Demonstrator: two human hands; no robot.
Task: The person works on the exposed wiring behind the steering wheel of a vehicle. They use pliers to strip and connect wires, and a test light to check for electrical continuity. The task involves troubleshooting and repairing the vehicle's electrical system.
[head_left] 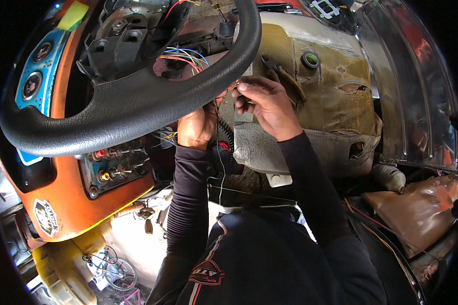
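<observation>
My right hand (270,105) is closed in a pinch just right of the black steering wheel (132,109). Between its thumb and fingertips is a thin orange-red wire (232,87). Close beside it, my left hand (197,124) reaches up under the wheel rim, closed around the same wire, with its fingertips partly hidden by the rim. From near the hands a thin pale wire (222,175) dangles downward. Beyond the rim, a bundle of loose coloured wires (191,57) spreads out by the opened steering column cover (118,53).
An orange panel (109,203) with switches (118,165) and a blue gauge plate (46,61) line the left side. A worn, torn engine cover (320,66) carrying a black-and-green ring (310,60) lies to the right. A brown covered pad (417,208) sits at far right.
</observation>
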